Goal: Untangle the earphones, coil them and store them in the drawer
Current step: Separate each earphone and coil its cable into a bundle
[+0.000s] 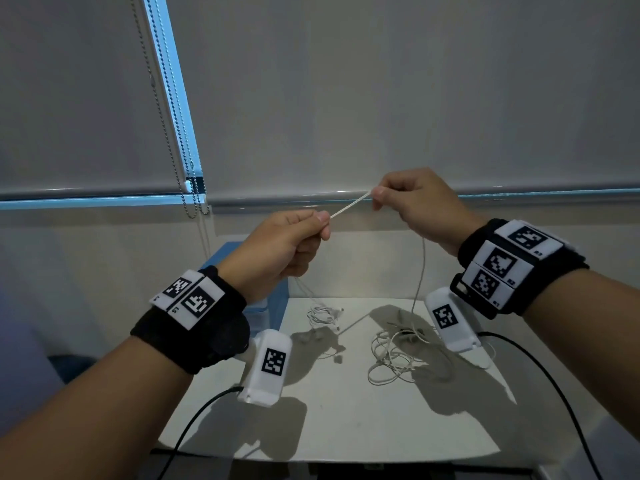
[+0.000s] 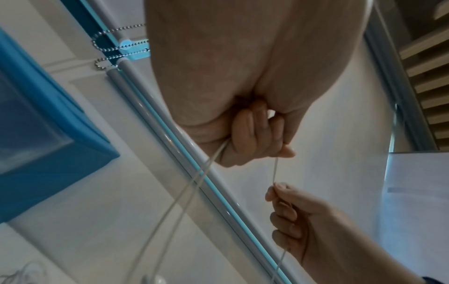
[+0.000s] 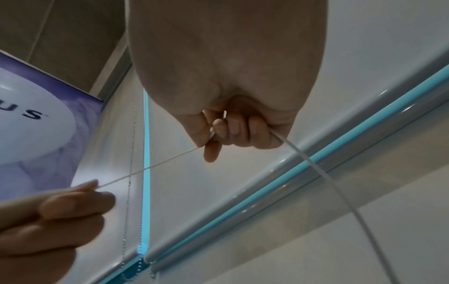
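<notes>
Closed roller blinds (image 1: 381, 98) back a white table (image 1: 329, 427) in dim light. Above it a short stretch of the earphones (image 1: 349, 204) cable runs taut between both raised hands. The left hand (image 1: 277, 247) pinches one end of that span between thumb and forefinger; the right hand (image 1: 419, 206) pinches the other, its remaining fingers curled round the cord. From each fist the cable hangs down to loose tangles (image 1: 398, 355) lying on the table. Untangling seems under way but unfinished, with nothing coiled. Storing is left too; a blue drawer unit (image 2: 48, 134) stands just beside the table.
</notes>
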### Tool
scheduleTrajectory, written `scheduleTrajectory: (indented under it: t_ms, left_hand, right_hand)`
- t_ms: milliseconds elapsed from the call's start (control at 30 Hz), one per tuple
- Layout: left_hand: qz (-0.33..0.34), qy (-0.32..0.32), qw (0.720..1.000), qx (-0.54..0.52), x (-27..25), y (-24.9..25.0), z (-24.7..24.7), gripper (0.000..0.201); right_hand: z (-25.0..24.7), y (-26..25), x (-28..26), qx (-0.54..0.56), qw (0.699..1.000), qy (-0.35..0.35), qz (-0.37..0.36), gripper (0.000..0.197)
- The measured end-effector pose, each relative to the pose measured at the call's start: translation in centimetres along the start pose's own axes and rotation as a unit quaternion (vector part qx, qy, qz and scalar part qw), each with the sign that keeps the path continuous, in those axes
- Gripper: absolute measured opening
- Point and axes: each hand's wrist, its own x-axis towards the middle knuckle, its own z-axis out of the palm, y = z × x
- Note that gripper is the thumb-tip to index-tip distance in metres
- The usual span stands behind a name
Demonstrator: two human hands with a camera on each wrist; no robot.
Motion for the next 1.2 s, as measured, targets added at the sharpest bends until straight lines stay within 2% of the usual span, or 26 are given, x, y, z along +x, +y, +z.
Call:
scheduleTrajectory:
  t_ms: [100,233,333,433,500,633,767,833,900,1033,1100,1200]
  left_hand:
    - [-0.012,-0.006,1.0,-0.013,-0.3,-0.4,0.0,0.034]
    - [-0.029,-0.013,0.998,-0.045,-0.5,-0.8,0.5,0.039]
    - [-0.022,-0.006,0.994,-0.103,-0.5,-0.6,0.7,0.04]
    - [0.005,0.016,0.985,-0.173,-0.3,-0.4,0.5,0.03]
    - [0.018,0.035,0.98,-0.194,-0.2,-0.4,0.2,0.032]
    - [0.035,0.083,0.969,-0.23,-0.2,-1.0,0.1,0.037]
    - [0.026,0.137,0.946,-0.294,-0.1,-1.2,0.6,0.032]
    - [0.021,0.144,0.941,-0.305,0.1,-1.5,0.6,0.033]
    - [0.015,0.133,0.954,-0.267,0.1,-1.6,0.9,0.035]
    - [0.015,0.043,0.987,-0.156,-0.2,-1.1,1.8,0.034]
    - [0.034,0.005,0.995,-0.092,-0.5,-0.7,2.2,0.032]
    - [0.054,-0.009,0.996,-0.071,-0.8,-0.2,2.6,0.034]
  right_hand:
    - [-0.6,1.5,0.0,-0.038,0.998,0.035,0.031,0.026]
    - [-0.6,3.1,-1.2,-0.078,0.995,0.002,0.06,0.021]
    - [0.1,3.7,-2.3,-0.106,0.99,-0.068,0.059,0.021]
    - [1.1,3.7,-3.3,-0.143,0.97,-0.191,0.052,0.023]
    - [1.6,3.5,-3.9,-0.146,0.956,-0.25,0.036,0.025]
    - [1.3,1.0,-5.0,-0.1,0.941,-0.324,-0.005,0.025]
    - [0.9,-2.1,-5.7,-0.065,0.924,-0.373,-0.05,0.026]
    - [0.7,-3.1,-5.7,-0.05,0.921,-0.379,-0.071,0.026]
    - [0.3,-3.9,-5.4,-0.024,0.926,-0.368,-0.083,0.024]
    - [-1.2,-4.8,-4.2,0.082,0.939,-0.329,-0.064,0.026]
    - [-1.9,-5.0,-3.4,0.045,0.953,-0.289,-0.076,0.028]
    - [-2.1,-4.7,-2.3,-0.019,0.972,-0.219,-0.077,0.03]
